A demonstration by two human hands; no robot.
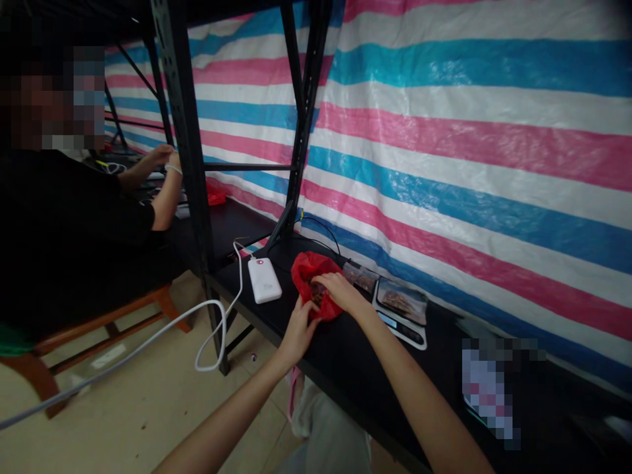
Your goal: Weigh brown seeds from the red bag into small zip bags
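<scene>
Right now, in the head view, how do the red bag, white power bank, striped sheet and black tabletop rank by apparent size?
1. Striped sheet
2. Black tabletop, partly hidden by arms and objects
3. Red bag, partly covered by hands
4. White power bank

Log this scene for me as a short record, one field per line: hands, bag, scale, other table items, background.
Left hand: at the near edge of the red bag, fingers at its mouth
Right hand: fingers in the mouth of the same bag
Red bag: open, on the black table
Contents: brown pieces, too blurred to name
Scale: white, a clear packet lying on it
Left of bag: white power bank, white cable at its far end
Background: striped sheet; co-worker at left
</scene>
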